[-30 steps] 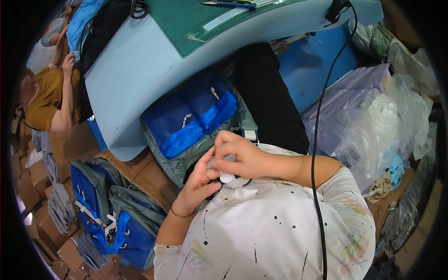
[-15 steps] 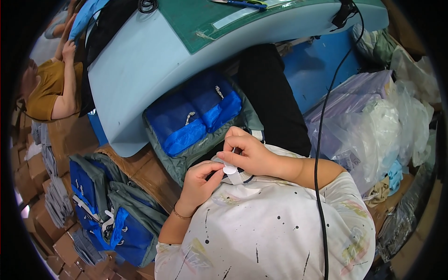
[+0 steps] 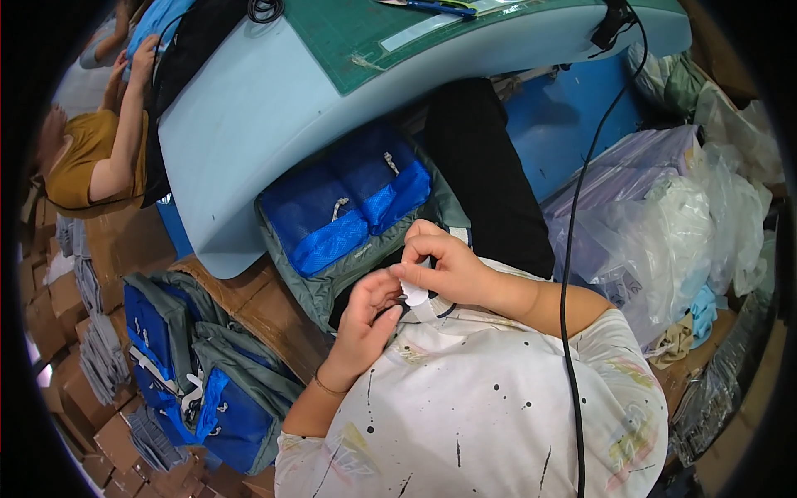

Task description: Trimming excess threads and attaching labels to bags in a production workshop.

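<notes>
Both hands meet at centre frame, close against the person's chest: the right hand [image 3: 444, 266] has its fingers pinched together on a small white tag [image 3: 415, 295], and the left hand [image 3: 365, 319] comes up from below with its fingertips closed on the same tag's lower edge. Just above the hands, a blue and grey bag [image 3: 344, 216] lies on the lap, its mesh pockets facing up, partly tucked under the pale blue tabletop [image 3: 249, 108] that sweeps across the top of the frame. A black cable [image 3: 573, 249] runs down the right side. At lower left, more blue bags [image 3: 191, 382] are piled. At upper left another person in a mustard shirt [image 3: 79, 158] leans on the tabletop.
</notes>
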